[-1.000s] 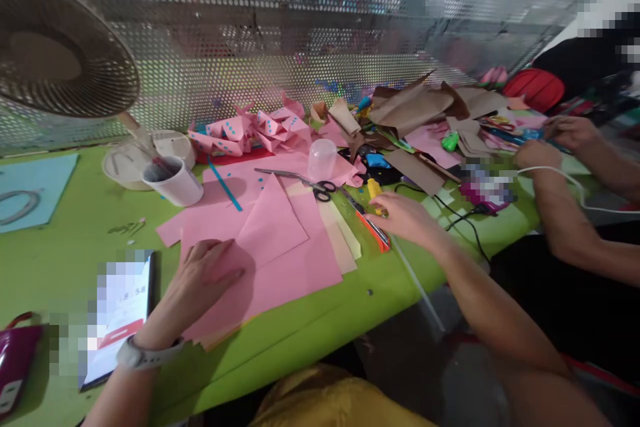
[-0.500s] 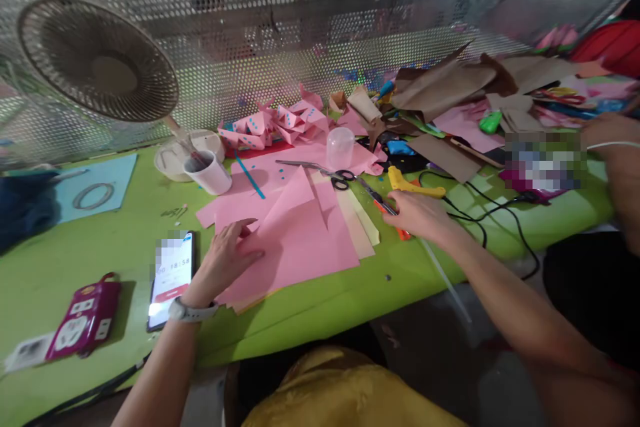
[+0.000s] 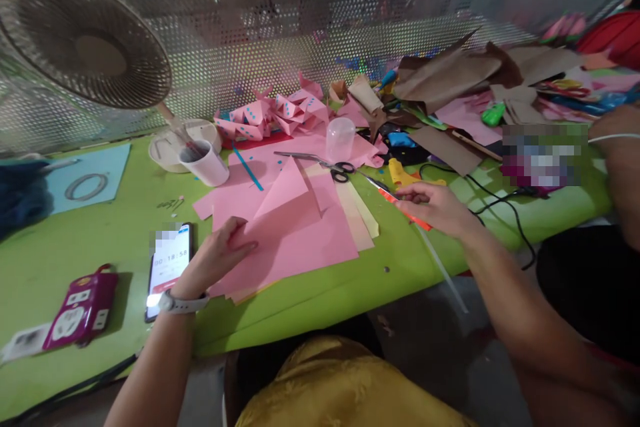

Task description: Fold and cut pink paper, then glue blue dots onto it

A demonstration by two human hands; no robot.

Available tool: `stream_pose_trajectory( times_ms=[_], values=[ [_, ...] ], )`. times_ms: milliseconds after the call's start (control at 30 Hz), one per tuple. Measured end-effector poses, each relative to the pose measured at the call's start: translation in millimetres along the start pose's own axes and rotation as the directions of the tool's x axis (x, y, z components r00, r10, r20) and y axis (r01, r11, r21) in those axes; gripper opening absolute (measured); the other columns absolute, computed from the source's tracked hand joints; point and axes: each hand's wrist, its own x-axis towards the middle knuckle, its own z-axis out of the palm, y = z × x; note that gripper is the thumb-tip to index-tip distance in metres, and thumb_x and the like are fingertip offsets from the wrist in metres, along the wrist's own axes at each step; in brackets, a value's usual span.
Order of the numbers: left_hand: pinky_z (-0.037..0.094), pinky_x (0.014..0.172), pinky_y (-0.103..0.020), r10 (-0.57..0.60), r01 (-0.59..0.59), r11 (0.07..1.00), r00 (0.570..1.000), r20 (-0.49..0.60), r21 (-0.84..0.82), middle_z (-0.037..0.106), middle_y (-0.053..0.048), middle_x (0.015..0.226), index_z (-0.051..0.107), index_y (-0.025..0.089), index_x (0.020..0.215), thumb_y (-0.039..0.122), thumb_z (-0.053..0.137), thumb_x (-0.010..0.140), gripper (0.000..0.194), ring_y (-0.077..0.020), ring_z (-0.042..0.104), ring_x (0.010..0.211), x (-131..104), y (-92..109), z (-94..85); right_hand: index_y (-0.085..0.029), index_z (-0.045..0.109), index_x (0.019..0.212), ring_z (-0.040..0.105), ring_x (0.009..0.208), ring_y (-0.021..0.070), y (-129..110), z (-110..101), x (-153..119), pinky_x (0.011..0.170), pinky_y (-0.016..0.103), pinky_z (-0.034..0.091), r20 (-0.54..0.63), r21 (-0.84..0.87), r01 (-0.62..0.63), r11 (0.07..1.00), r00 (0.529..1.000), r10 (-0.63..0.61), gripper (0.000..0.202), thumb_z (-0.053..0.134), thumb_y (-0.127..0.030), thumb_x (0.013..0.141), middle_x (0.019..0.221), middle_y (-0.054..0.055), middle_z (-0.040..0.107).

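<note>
- The head view looks from above the wearer's lap (image 3: 345, 387), facing forward and down across the green worktop (image 3: 125, 227).
- It is close, with the pink paper (image 3: 310, 247) near the middle.
- The mesh wall (image 3: 280, 20) spans the top; the fan (image 3: 100, 57) stands at upper left.

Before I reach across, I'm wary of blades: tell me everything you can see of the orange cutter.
The orange cutter is long and slim, with an orange, plastic-looking body and a grey, metallic-looking front end. The right hand holds it aslant around its middle, front end pointing forward and left, toward the scissors. Whether it touches the table, I cannot tell.
</note>
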Motion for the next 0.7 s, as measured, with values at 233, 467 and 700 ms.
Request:
stream_pose_trajectory(
  times_ms=[233,467,700],
  values=[
    [0.040,0.056,-0.023,-0.060,0.010,0.957,0.985,-0.163,-0.290,0.056,0.002,0.071,0.055,0.020,0.088,0.047,0.064,0.081,0.029,-0.0131,0.050,0.062,-5.5,3.5,-0.9,-0.017,0.067,0.091,0.061,0.070,0.0188,-6.0,21.2,4.0,0.063,0.030,0.047,0.078,-0.282,0.104,0.954,0.993,-0.085,0.023,0.059,-0.037,0.081,0.080,0.006,0.066],
    [0.054,0.058,-0.023,-0.395,0.005,0.373,0.906,-0.154,-0.928,0.066,0.002,0.084,0.055,0.024,0.098,0.039,0.069,0.077,0.029,-0.0136,0.063,0.066,-7.2,13.0,-0.8,-0.020,0.061,0.117,0.057,0.114,0.0301,-32.9,43.1,5.3,0.093,0.041,0.048,0.157,-0.394,0.374,0.840,0.928,-0.339,0.036,0.057,-0.040,0.088,0.123,0.013,0.060],
    [0.061,0.060,-0.031,-0.521,0.031,0.115,0.853,-0.034,-0.993,0.074,0.002,0.092,0.063,0.026,0.105,0.041,0.066,0.082,0.028,-0.0199,0.071,0.076,-13.8,18.5,-9.7,-0.021,0.043,0.138,0.042,0.134,0.0282,-70.2,90.5,19.3,0.109,0.046,0.038,0.088,0.081,0.475,0.876,0.873,-0.481,0.061,0.061,-0.046,0.086,0.144,0.014,0.044]
  ],
)
